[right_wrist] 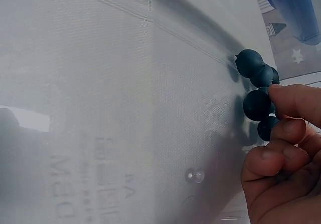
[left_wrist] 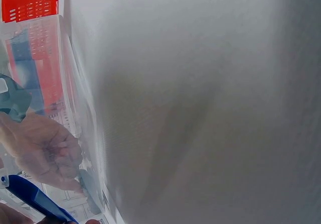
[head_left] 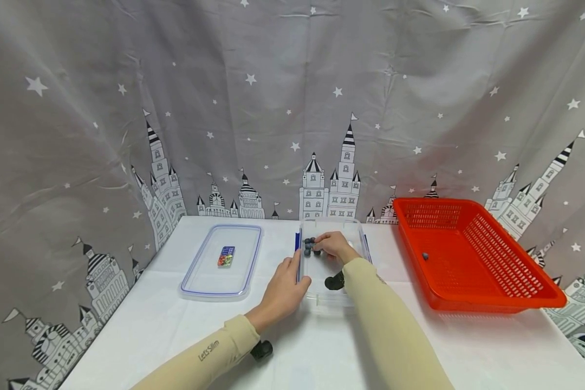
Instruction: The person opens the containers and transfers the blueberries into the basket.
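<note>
A clear plastic container (head_left: 317, 277) stands on the white worktop (head_left: 151, 314), its blue side clips (head_left: 297, 241) hanging at left and right. Inside, a small cluster of dark blue berries (head_left: 307, 252) sits toward the far left part of its floor, several touching one another. To the right, a red basket (head_left: 482, 299) with slotted walls holds a lone dark berry (head_left: 425, 256) near its left side. To the left, a clear lid (head_left: 244, 265) with a blue seal lies flat, a colourful label (head_left: 226, 257) near its middle.

The right hand (head_left: 332, 245) is down inside the container, just right of the cluster. Its fingers (right_wrist: 296, 103) are bent in and drawn close together, the uppermost tip touching a berry; other berries lie just beyond. Whether one is pinched, I cannot tell.

The left hand (head_left: 284, 287) rests against the container's left side near the clip, index finger fairly straight along the wall and thumb held apart by the near left corner. A grey cloth (head_left: 273, 81) printed with stars and castles hangs behind.
</note>
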Tool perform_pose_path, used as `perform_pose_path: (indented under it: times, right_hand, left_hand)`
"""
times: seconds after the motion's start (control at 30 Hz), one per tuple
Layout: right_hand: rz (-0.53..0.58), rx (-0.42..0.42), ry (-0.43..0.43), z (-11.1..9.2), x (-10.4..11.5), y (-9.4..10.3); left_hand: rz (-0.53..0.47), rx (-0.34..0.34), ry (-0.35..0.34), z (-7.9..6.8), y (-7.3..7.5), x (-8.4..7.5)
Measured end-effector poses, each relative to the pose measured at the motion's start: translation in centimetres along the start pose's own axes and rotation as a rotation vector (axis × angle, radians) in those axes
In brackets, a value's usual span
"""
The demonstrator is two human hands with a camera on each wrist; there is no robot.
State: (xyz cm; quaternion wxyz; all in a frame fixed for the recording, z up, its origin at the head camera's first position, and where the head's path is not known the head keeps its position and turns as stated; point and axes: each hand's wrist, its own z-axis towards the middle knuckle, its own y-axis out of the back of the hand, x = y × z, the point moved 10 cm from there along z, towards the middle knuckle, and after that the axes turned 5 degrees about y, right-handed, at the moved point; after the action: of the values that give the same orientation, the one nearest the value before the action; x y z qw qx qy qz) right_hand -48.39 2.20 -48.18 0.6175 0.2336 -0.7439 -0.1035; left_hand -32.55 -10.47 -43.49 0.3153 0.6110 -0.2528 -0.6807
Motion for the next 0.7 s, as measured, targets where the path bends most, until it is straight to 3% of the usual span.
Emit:
perform_pose_path:
  times: [0.7]
  right_hand:
    - [-0.041,-0.005,-0.005,0.62,-0.25,-0.08]
  left_hand:
    - [-0.005,-0.017,-0.014,0.02,-0.06,0.03]
